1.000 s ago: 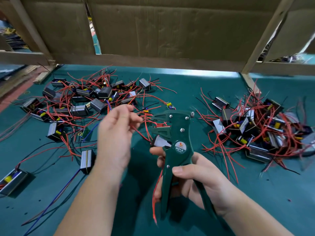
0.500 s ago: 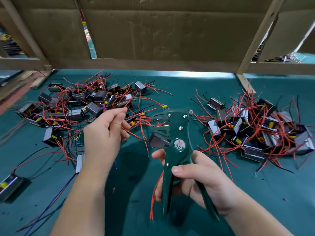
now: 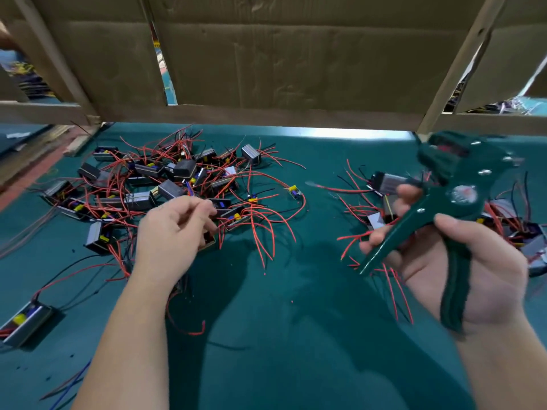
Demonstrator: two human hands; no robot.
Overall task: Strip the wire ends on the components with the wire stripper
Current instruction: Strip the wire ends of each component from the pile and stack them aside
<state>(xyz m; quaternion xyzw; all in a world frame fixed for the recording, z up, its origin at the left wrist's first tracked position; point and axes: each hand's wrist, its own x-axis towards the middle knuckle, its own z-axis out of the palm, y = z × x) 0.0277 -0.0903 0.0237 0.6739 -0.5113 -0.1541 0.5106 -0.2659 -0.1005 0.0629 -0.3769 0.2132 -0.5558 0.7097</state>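
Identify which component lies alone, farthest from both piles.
The component at the table's near left corner, showing a yellow part inside; the rest cluster in the left pile and right pile.

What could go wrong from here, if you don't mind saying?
The left hand is at the tangled left pile; lifting one component may drag neighbours along. The wire stripper, gripped by the right hand, hangs over the right pile and could snag in its tangle.

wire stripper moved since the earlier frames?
Yes. The wire stripper, gripped in the right hand, went right: earlier it was left of the right pile of components, now it overlaps that pile.
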